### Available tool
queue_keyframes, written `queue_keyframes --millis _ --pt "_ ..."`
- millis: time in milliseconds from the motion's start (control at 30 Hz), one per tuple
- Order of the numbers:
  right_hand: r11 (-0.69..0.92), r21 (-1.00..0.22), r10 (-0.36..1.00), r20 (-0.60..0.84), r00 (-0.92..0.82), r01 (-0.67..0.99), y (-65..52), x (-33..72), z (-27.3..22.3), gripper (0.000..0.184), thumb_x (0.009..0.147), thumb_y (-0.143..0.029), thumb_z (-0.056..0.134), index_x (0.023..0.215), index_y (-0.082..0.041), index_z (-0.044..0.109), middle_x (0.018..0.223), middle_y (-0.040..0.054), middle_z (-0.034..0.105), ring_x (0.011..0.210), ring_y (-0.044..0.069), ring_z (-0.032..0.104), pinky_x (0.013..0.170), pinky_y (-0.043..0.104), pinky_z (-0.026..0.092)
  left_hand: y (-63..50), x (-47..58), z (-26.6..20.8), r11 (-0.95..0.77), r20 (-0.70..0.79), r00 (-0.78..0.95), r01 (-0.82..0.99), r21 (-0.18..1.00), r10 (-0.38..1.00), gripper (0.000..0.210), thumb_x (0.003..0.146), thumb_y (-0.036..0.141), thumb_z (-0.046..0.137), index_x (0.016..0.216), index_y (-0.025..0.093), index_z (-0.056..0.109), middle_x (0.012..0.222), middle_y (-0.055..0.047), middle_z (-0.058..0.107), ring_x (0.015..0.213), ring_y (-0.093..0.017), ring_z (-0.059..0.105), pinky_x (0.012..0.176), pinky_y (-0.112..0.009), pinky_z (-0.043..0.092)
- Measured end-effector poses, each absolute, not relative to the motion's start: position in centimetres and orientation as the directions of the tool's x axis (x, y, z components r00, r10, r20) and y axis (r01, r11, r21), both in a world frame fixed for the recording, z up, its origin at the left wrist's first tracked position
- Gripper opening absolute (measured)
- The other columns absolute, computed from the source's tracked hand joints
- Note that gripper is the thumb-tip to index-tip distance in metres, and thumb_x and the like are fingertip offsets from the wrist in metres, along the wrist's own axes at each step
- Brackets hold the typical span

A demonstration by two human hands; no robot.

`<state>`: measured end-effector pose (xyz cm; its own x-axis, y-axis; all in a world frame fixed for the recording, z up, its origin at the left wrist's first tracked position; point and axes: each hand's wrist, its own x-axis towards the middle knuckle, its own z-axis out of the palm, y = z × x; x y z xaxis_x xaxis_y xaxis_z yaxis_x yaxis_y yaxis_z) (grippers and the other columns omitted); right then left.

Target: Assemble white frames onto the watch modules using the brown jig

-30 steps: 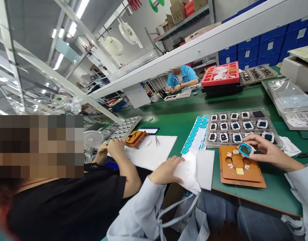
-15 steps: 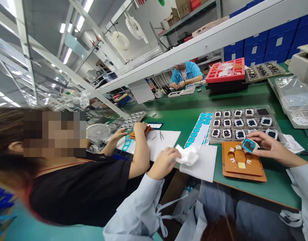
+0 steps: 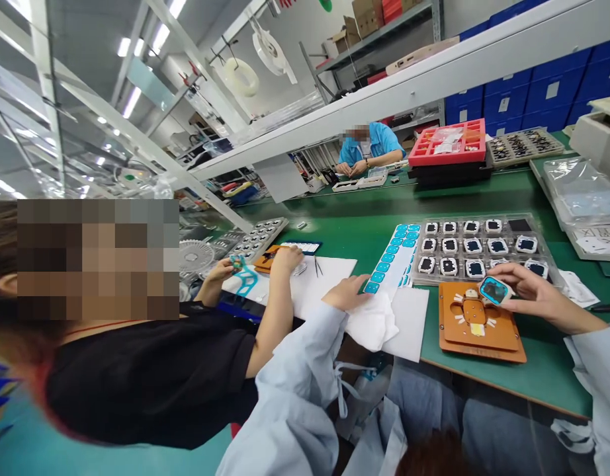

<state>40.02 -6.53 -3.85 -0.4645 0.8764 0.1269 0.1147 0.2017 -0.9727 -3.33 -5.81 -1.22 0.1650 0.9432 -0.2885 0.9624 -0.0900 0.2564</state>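
Observation:
My right hand (image 3: 530, 291) grips a small white-rimmed case (image 3: 495, 290), its dark face framed by a bright blue border. Below it lies an orange fixture block (image 3: 479, 324) with a shaped recess. At the lower end of a sheet of blue stickers (image 3: 387, 259), my left hand (image 3: 347, 293) has its fingers stretched out, touching or nearly touching the sheet. A crumpled white cloth (image 3: 372, 322) rests just under that hand, partly over a white pad (image 3: 410, 324).
Behind the fixture sits a clear tray (image 3: 511, 266) of similar cases. A red compartment box (image 3: 447, 157) and a tray of small parts (image 3: 526, 145) stand farther back. A co-worker in black (image 3: 151, 377) works close on my left; another in blue (image 3: 384, 140) sits opposite.
My left hand has let go of the white cloth, which now lies on the pad, and has moved up to the sticker sheet. My right hand still holds the case over the fixture.

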Motion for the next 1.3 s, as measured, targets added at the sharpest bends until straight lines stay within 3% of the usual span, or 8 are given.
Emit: queue_keyframes --millis 233,400,633,833,900,1000,1100,1300 --pt "0.161 -0.985 0.885 0.117 -0.45 0.06 -6.6 39.8 -4.0 0.058 0.071 -0.054 0.079 0.115 -0.026 0.056 0.11 0.0092 0.069 0.105 0.03 0.066 0.09 0.04 0.054 -0.8 -1.8 -2.7 0.028 -0.355 0.107 0.935 0.355 0.929 0.039 0.095 0.036 0.059 0.128 0.016 0.053 0.123 -0.01 0.059 0.103 -0.022 0.062 0.087 -0.042 0.056" --pt "0.097 -0.995 0.889 0.095 -0.447 -0.018 -6.4 39.8 -4.2 0.059 0.07 -0.054 0.08 0.117 -0.028 0.055 0.111 0.0073 0.068 0.102 0.027 0.066 0.089 0.038 0.054 2.3 -1.1 -0.6 0.057 -0.364 0.143 0.872 0.486 0.92 0.034 0.093 0.033 0.063 0.12 0.014 0.057 0.094 -0.003 0.064 0.072 -0.012 0.062 0.065 -0.027 0.055" --pt "0.065 -0.998 0.907 0.068 -0.417 -0.022 -6.3 40.4 -3.5 0.062 0.066 -0.055 0.081 0.116 -0.028 0.056 0.112 0.0084 0.069 0.106 0.03 0.065 0.089 0.039 0.052 5.6 -0.1 3.7 0.046 -0.178 0.151 0.627 0.778 0.972 0.044 0.047 0.025 0.091 0.085 0.014 0.072 0.05 0.007 0.05 0.042 -0.006 0.04 0.039 -0.018 0.03" --pt "0.199 -0.978 0.933 0.206 -0.293 -0.056 -6.1 40.7 -4.5 0.053 0.072 -0.053 0.076 0.115 -0.027 0.058 0.113 0.0092 0.068 0.105 0.029 0.066 0.083 0.037 0.055 4.8 2.7 -0.4 -0.147 0.197 -0.105 0.363 0.92 0.975 0.03 0.085 0.038 0.069 0.102 0.014 0.065 0.091 -0.003 0.066 0.076 -0.012 0.062 0.066 -0.023 0.051" --pt "0.305 -0.952 0.935 0.296 -0.193 0.016 -5.7 41.2 -5.0 0.049 0.077 -0.054 0.071 0.116 -0.026 0.057 0.113 0.0098 0.068 0.1 0.028 0.067 0.076 0.035 0.056 4.6 3.6 -2.9 -0.179 0.233 -0.143 0.316 0.932 0.962 0.025 0.092 0.035 0.063 0.103 0.012 0.063 0.098 -0.005 0.066 0.083 -0.014 0.064 0.073 -0.03 0.055" --pt "0.431 -0.794 0.888 0.457 -0.045 0.43 -4.3 42.6 -4.8 0.046 0.081 -0.054 0.063 0.115 -0.023 0.055 0.101 0.0096 0.069 0.084 0.024 0.068 0.065 0.032 0.055 5.2 4.2 -5.4 -0.197 0.236 -0.136 0.254 0.947 0.962 0.023 0.093 0.033 0.063 0.1 0.012 0.063 0.094 -0.004 0.066 0.079 -0.014 0.064 0.073 -0.031 0.056" --pt "0.323 -0.563 0.844 0.536 0.038 0.761 -2.1 44.1 -3.5 0.044 0.081 -0.048 0.06 0.114 -0.019 0.057 0.093 0.0097 0.07 0.077 0.024 0.066 0.063 0.033 0.053 5.8 4.3 -6.2 -0.234 0.264 -0.135 0.203 0.951 0.955 0.032 0.079 0.036 0.076 0.097 0.012 0.066 0.088 -0.003 0.068 0.072 -0.014 0.063 0.069 -0.029 0.054" --pt "0.15 -0.279 0.857 0.514 0.016 0.948 3.1 44.0 -2.3 0.04 0.081 -0.026 0.056 0.119 -0.015 0.065 0.1 0.0143 0.074 0.088 0.032 0.066 0.072 0.04 0.052 5.0 5.4 -5.6 -0.413 0.433 -0.092 0.177 0.893 0.897 0.044 0.073 0.045 0.074 0.105 0.015 0.069 0.097 -0.008 0.069 0.084 -0.019 0.065 0.077 -0.031 0.053"
